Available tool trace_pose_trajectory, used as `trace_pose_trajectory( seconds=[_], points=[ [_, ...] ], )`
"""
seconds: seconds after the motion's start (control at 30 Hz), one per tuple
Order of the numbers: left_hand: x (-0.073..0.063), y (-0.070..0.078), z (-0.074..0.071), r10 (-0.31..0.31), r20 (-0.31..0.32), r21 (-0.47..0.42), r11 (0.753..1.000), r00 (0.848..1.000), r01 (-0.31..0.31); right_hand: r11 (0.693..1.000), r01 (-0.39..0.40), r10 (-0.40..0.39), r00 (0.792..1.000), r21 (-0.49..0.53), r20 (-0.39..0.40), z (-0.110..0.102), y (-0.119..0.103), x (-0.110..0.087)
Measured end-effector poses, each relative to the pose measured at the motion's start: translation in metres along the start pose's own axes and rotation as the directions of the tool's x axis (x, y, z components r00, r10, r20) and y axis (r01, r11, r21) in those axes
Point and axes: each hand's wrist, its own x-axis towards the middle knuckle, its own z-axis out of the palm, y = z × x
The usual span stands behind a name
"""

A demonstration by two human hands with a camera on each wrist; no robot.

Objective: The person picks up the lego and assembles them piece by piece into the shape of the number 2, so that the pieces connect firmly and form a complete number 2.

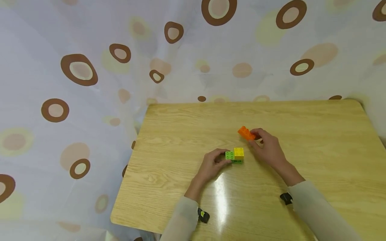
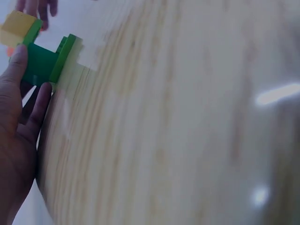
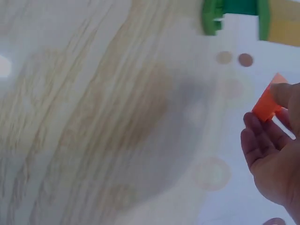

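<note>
A small stack of toy building bricks stands on the table, a green brick (image 1: pixel 238 162) at its base and a light green brick (image 1: pixel 229 155) higher up. A yellow brick (image 1: pixel 239 152) tops its right side. My left hand (image 1: pixel 210 164) holds the stack from the left, thumb and fingers on either side of the green part (image 2: pixel 40 64). An orange brick (image 1: pixel 245 133) is pinched between thumb and fingers of my right hand (image 1: pixel 269 150). It is tilted, up and to the right of the stack. In the right wrist view, fingers partly cover the orange brick (image 3: pixel 265 104).
The wood-grain table (image 1: pixel 181 124) carries a bright light reflection in front of the stack. A pale curtain (image 1: pixel 187 67) with brown rings hangs behind and left of it. Black straps (image 1: pixel 203 216) sit at both sleeve cuffs.
</note>
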Motion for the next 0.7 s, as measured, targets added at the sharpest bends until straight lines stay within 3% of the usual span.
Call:
trace_pose_trajectory(
  seconds=[0.13, 0.3, 0.47, 0.7],
  points=[
    [0.002, -0.001, -0.001, 0.018, -0.017, -0.022, 1.000, 1.000, -0.019, 0.984, 0.171, -0.170, 0.985, 0.042, -0.011, -0.008, -0.021, -0.008],
    [0.003, -0.003, -0.001, 0.048, -0.036, -0.057, 0.997, 0.998, -0.050, 0.942, 0.333, -0.335, 0.941, 0.029, 0.059, -0.012, -0.039, -0.016],
    [0.004, -0.004, 0.001, 0.102, -0.042, -0.062, 0.993, 0.994, -0.105, 0.930, 0.368, -0.367, 0.926, 0.003, 0.089, -0.012, -0.044, -0.020],
    [0.002, -0.007, 0.002, 0.119, -0.043, -0.072, 0.990, 0.992, -0.121, 0.911, 0.412, -0.412, 0.905, 0.022, 0.109, -0.011, -0.044, -0.022]
  ],
)
